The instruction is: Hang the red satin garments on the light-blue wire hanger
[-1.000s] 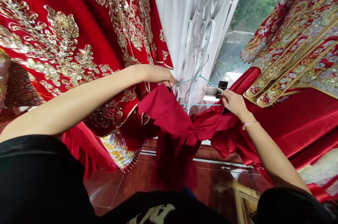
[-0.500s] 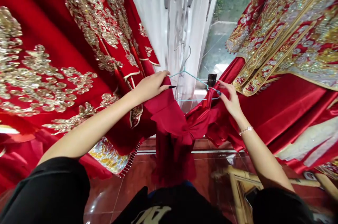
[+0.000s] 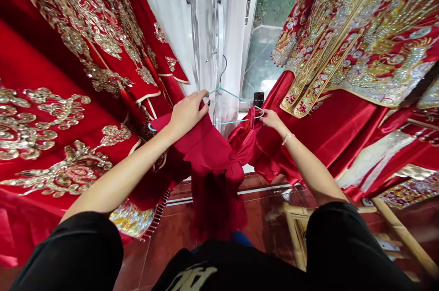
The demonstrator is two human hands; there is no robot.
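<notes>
A red dress with a gathered bow-like front hangs between my hands on a thin pale-blue wire hanger. My left hand is closed over the hanger's left arm, with the dress's smooth top edge under it. Left of that hand, a light-blue curved tip pokes out past the fabric. My right hand pinches the hanger's right end, its fingertips partly hidden. A shiny red strap loops over the hanger just inside that end. The hanger's metal hook points up, free of any rail.
Red garments with gold sequins hang close on the left. A beaded red-and-gold jacket hangs on the right. Behind are a white curtain, a window and a small black timer display. A bamboo frame stands low right.
The view has swung right, so the scene sits further left. My right hand's spread fingers have closed at the hanger's right end, and the strap now loops over that end.
</notes>
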